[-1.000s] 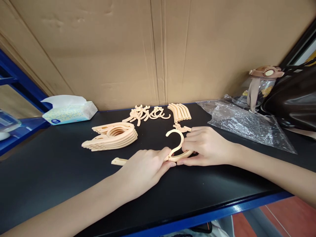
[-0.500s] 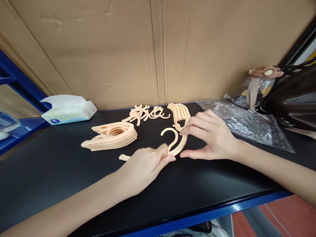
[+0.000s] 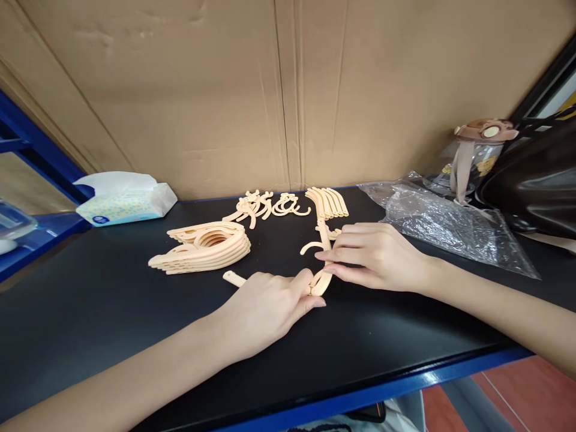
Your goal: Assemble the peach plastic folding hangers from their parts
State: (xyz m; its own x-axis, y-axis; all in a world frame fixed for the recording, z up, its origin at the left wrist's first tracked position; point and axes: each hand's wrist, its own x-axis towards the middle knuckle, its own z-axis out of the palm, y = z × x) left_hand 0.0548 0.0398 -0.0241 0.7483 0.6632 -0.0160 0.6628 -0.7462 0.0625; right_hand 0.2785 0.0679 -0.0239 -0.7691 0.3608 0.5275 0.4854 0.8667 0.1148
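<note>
A beige folding clothes hanger [image 3: 321,287] is between my hands above the table. My left hand [image 3: 270,306] is closed around it near the joint, with thumb and forefinger pinching. One end of the hanger sticks out behind the left knuckles. The fingers of my right hand [image 3: 380,255] are closed on the other arm, which points away from me. The hanger's hook lies over to the left, partly hidden by my right fingertips. To the left is a stack of folded beige hangers [image 3: 225,255]. Loose hooks [image 3: 252,207] lie in a pile behind, beside a row of hanger arms [image 3: 333,203].
A tissue pack [image 3: 128,204] sits at the back left of the black table [image 3: 135,318]. On the right are a clear plastic bag [image 3: 450,228], a strapped drinking bottle [image 3: 486,156] and a dark shiny bag [image 3: 535,174]. Cardboard [image 3: 202,102] stands behind.
My right hand has moved left and closed on the hanger's arm. That arm now points more straight away from me, and the hook has tipped down.
</note>
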